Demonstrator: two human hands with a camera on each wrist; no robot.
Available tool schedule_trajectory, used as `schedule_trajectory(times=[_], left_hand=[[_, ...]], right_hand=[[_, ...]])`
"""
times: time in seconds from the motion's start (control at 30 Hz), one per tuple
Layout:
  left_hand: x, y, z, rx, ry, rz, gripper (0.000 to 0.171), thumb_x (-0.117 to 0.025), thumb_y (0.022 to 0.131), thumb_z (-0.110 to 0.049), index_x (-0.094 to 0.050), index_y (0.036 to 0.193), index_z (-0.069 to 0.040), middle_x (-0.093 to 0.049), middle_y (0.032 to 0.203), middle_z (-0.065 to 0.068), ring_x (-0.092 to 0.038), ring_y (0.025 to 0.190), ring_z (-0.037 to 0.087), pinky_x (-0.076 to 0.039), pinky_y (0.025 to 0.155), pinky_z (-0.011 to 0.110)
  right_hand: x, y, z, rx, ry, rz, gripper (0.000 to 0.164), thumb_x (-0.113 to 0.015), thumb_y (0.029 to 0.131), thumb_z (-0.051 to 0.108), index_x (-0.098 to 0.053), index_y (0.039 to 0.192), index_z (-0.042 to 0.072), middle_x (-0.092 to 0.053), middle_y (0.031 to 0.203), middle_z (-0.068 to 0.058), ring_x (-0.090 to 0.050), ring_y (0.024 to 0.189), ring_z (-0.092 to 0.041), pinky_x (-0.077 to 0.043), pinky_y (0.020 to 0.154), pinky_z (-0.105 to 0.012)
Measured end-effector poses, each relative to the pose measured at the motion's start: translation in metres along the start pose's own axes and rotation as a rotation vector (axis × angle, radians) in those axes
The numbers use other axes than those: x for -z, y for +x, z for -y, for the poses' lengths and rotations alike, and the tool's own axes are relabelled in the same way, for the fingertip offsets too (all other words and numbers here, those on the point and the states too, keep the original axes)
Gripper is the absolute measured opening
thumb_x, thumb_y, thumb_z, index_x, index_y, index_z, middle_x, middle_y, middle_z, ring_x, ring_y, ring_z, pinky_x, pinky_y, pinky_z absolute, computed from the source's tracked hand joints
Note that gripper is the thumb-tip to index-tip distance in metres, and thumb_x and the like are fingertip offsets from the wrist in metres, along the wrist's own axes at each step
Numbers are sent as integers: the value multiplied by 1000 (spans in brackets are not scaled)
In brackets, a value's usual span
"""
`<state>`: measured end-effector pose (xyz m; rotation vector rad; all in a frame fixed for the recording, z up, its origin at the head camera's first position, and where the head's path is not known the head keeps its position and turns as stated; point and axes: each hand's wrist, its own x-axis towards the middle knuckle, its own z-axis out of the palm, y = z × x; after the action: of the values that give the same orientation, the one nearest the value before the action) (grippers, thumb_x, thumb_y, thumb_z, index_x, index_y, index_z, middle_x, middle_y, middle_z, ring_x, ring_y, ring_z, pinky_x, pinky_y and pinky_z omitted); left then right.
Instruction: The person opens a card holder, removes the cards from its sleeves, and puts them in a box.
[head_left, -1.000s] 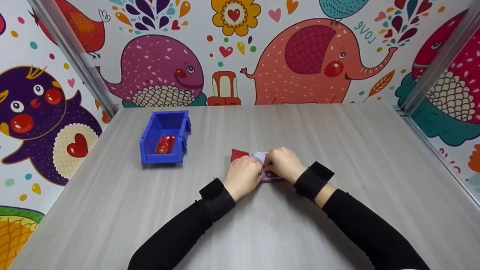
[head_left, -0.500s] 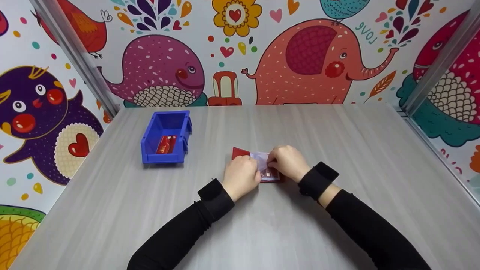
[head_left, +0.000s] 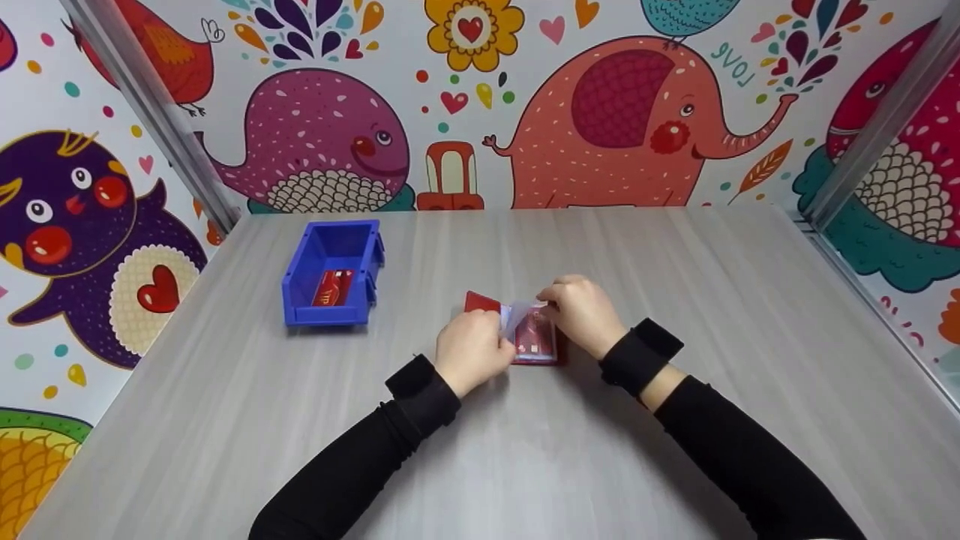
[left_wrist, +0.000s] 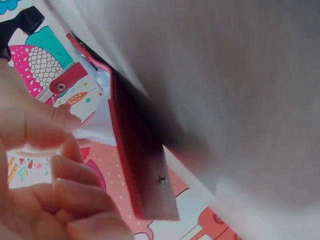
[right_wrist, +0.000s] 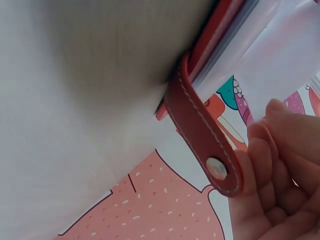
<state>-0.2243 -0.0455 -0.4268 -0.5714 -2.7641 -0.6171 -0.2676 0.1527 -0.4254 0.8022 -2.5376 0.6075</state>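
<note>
A small red card holder (head_left: 481, 301) lies open on the table, its clear plastic sleeves (head_left: 516, 319) raised between the hands. A red card (head_left: 534, 337) shows in the right-hand page. My left hand (head_left: 472, 351) is curled over the left part, fingertips at the edge of a raised sleeve, which it appears to pinch. With thumb and forefinger my right hand (head_left: 586, 316) pinches a sleeve near the top edge. The right wrist view shows that pinch, and beside it the snap strap (right_wrist: 204, 135) sticking out. The left wrist view shows the red cover (left_wrist: 137, 160) tilted up off the table.
At the back left stands a blue plastic bin (head_left: 327, 315) with a red VIP card (head_left: 332, 288) inside. Behind the pale table (head_left: 675, 262) rises a wall printed with cartoon animals. Black bands (head_left: 641, 354) wrap both wrists.
My left hand has shifted slightly left and my right hand slightly right and outward. The hands are farther apart, and more of the red card page shows between them.
</note>
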Motion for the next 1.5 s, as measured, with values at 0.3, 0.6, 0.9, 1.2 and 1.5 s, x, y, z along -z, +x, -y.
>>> schedule_trajectory(times=[0.3, 0.6, 0.9, 1.2, 1.5], left_hand=[[5, 0, 8, 74, -45, -29, 20, -59, 76, -13, -46, 61, -15, -41, 56, -6, -40, 51, 13, -31, 46, 29], [10, -1, 19, 131, 26, -36, 27, -64, 80, -12, -48, 58, -13, -51, 57, 1, -53, 53, 23, -42, 48, 41], [7, -2, 20, 189, 63, 96, 25, -61, 76, -9, -48, 55, -12, -53, 60, 3, -50, 54, 21, -43, 49, 42], [6, 0, 21, 226, 86, 198, 28, -61, 76, -9, -46, 53, -14, -50, 61, 1, -47, 55, 19, -42, 49, 40], [8, 0, 18, 247, 111, 243, 29, -62, 78, -13, -45, 54, -14, -49, 61, 1, -48, 57, 18, -42, 48, 40]], right_hand=[[-1, -1, 0, -5, -5, 36, 7, -81, 78, 1, -76, 84, 1, -68, 78, -10, -65, 76, -28, -53, 72, -43], [-1, -2, -1, -6, -10, 64, 4, -80, 80, 3, -77, 83, 3, -68, 78, -8, -65, 75, -26, -53, 71, -42], [-2, -4, -3, -22, -30, 91, 4, -80, 80, 3, -78, 84, 3, -69, 78, -8, -66, 75, -25, -53, 72, -41], [-3, -5, -3, -47, -56, 141, 6, -81, 79, 2, -78, 84, 2, -70, 80, -9, -67, 77, -25, -54, 73, -41], [-4, -7, -2, -77, -93, 210, 8, -81, 79, 4, -79, 86, 4, -71, 82, -9, -68, 78, -26, -53, 72, -43]])
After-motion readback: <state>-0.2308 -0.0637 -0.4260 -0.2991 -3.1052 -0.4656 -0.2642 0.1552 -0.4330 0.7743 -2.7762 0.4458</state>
